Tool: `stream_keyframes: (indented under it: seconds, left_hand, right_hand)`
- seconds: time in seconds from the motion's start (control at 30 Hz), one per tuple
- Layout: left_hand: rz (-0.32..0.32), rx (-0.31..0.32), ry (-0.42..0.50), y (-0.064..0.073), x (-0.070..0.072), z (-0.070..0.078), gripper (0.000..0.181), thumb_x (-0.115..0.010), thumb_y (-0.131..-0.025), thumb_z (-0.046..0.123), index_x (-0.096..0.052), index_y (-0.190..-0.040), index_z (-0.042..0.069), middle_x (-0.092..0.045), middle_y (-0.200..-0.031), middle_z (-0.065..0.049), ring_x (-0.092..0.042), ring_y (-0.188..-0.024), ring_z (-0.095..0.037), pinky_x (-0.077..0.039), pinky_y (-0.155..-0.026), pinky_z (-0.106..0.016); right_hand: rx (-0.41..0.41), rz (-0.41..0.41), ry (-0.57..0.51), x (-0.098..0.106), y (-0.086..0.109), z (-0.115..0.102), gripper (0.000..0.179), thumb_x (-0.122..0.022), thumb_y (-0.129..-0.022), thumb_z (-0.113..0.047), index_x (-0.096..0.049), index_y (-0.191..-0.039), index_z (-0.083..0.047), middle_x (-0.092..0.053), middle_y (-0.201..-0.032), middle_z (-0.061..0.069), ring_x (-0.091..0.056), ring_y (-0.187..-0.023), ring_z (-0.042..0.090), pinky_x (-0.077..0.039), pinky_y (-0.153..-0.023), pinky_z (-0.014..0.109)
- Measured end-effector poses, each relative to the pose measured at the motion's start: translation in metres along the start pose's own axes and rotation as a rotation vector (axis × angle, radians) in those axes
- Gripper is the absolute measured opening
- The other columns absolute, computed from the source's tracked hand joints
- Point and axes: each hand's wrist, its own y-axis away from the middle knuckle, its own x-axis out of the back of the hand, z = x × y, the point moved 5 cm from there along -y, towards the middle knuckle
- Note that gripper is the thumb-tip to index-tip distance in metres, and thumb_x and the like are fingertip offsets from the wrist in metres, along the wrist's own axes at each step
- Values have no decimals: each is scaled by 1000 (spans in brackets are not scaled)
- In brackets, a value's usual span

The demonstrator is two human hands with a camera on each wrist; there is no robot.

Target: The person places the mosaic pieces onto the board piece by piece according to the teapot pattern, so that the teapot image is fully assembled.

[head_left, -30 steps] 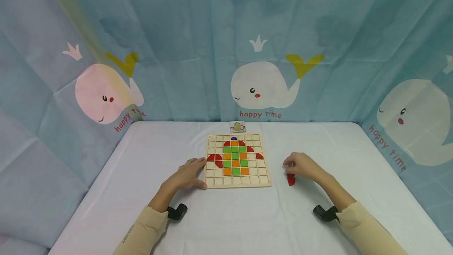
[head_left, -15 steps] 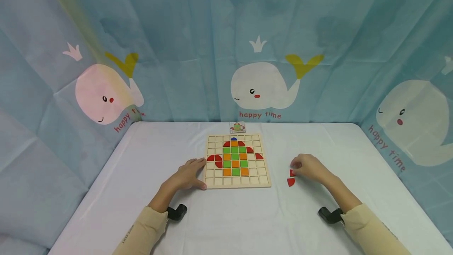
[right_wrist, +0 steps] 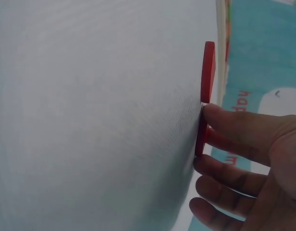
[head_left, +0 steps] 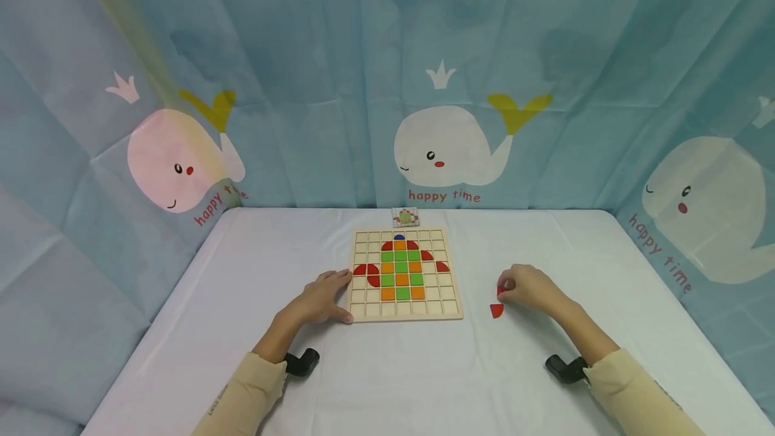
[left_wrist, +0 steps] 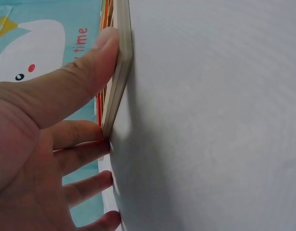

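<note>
My left hand (head_left: 325, 299) rests against the left edge of a wooden grid board (head_left: 447, 307), its thumb by the near corner. In the left wrist view the thumb lies on the board's edge and the fingers extend fairly straight. Green and orange squares, red quarter-circles and a blue half-circle fill part of the grid. Right of the board, my right hand (head_left: 528, 286) pinches a red quarter-circle piece (right_wrist: 201, 137) at the tabletop, partly covered by the fingers. Another red quarter-circle piece (head_left: 496, 311) lies just nearer to me, close beside the held one.
Behind the board a small picture card (head_left: 405, 216) shows a similar coloured pattern. White cloth covers the table (head_left: 399, 375). A blue curtain (head_left: 327, 147) with printed whales rises along the table's back and sides. Each wrist carries a black camera (head_left: 565, 369).
My right hand has shifted slightly right, off the nearer red piece, and its fingers have closed on the farther one. The left hand stays at the board's edge.
</note>
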Motion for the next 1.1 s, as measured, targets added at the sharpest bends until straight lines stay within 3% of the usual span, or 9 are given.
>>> stream_keyframes:
  seconds: [1.1]
  left_hand:
    - [0,-18,-6,1,2,2,96,-86,-70,29,-37,-149,5,-34,-158,-13,-24,-147,-39,-23,-113,-65]
  right_hand:
    - [4,-16,38,-1,-1,-3,20,-79,-78,-12,-74,-96,-4,-60,-85,2,-55,-76,15,-52,-70,33]
